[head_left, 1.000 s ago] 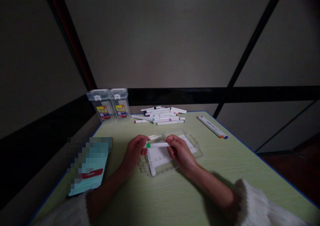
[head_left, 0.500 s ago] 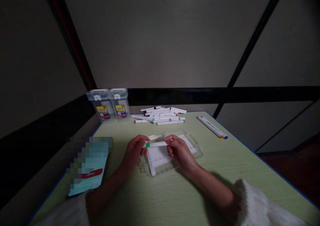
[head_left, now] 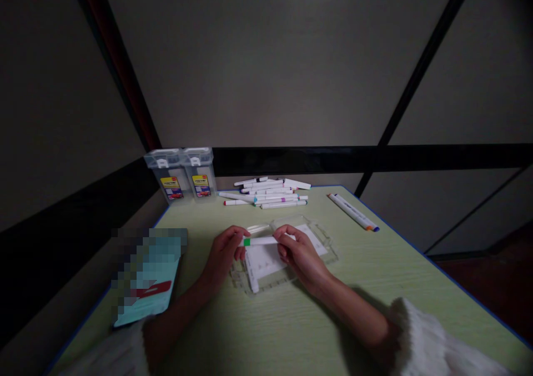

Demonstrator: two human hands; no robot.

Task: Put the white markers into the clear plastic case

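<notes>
Between my two hands a white marker (head_left: 263,241) with a green band is held level. My left hand (head_left: 225,248) pinches its banded end, and my right hand (head_left: 300,252) grips the other end, with the fingers curled around it. Beneath lies a clear plastic case (head_left: 287,281), opened flat on the table, with a white paper insert (head_left: 266,264) in it. Another white marker (head_left: 252,273) rests in the case near its left side. My hands cover parts of the case.
Two clear lidded boxes (head_left: 200,170) with yellow labels stand at the back left. A pile of white markers (head_left: 270,192) lies at the back middle. Two more markers (head_left: 353,211) lie at the right. A phone-like device (head_left: 150,287) with a lit screen is at the left.
Both hands stay over the case with the marker between them. My right hand's fingers have shifted slightly on the marker; the rest looks the same.
</notes>
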